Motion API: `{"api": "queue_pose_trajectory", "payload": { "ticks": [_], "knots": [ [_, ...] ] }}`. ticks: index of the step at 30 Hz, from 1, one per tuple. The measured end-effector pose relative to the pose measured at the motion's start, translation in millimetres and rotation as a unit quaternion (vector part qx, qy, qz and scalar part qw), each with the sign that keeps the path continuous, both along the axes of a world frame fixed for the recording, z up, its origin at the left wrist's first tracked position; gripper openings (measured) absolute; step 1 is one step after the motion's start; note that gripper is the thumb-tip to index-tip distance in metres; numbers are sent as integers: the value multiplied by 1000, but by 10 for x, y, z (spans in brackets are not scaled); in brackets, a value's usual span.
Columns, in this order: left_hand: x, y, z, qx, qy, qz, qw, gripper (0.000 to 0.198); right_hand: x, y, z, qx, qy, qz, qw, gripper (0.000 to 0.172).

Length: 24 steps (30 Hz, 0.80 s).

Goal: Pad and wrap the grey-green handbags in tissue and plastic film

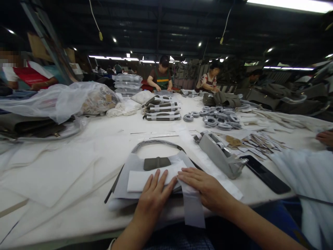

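A handbag [157, 162] wrapped in grey paper lies at the table's front edge, its curved handle [156, 143] pointing away from me. A white sheet [137, 180] lies across its front. My left hand [155, 193] rests flat on that white sheet, fingers stretched out and together. My right hand [201, 183] lies flat beside it, fingers pointing left, pressing a grey paper strip [192, 208] that hangs over the table edge. Both hands are open and hold nothing.
A grey tape dispenser [221, 154] and a black phone [265, 173] sit right of my hands. Tags [256, 142], grey rolled straps [218, 118], wrapped bags [162, 108] and a plastic sack [70, 99] cover the white table [65, 180]. Other people work at the far side; another hand [325, 137] shows at right.
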State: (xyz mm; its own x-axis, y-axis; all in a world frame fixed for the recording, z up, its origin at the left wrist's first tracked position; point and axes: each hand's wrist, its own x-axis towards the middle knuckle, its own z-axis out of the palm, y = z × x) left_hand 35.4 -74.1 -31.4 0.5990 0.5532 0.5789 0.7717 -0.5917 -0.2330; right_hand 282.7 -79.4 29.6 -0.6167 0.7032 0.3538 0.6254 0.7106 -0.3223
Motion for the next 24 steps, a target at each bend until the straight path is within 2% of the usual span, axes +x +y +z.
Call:
{"api": "queue_pose_trajectory", "payload": {
  "ticks": [3,7,11,15,17,21,24],
  "knots": [
    [-25,43,62,-15,11,-10,1000,57,6,-63,-249,79,-51,-5,996,72],
    [5,49,105,-45,42,-1,998,64,21,-53,-416,120,-58,0,991,68],
    [121,16,125,-16,77,26,997,55,27,-46,-419,116,-62,7,991,64],
    [173,22,190,-25,112,-9,993,48,24,-51,-434,108,-58,3,992,60],
    [138,25,232,-71,117,-34,990,54,13,-52,-472,103,-52,4,993,61],
    [30,-12,248,-158,88,-70,981,87,9,-80,-503,82,-27,16,996,70],
    [1,-47,190,-162,64,-80,981,90,96,-125,-326,-3,3,40,999,79]
  ]
}}
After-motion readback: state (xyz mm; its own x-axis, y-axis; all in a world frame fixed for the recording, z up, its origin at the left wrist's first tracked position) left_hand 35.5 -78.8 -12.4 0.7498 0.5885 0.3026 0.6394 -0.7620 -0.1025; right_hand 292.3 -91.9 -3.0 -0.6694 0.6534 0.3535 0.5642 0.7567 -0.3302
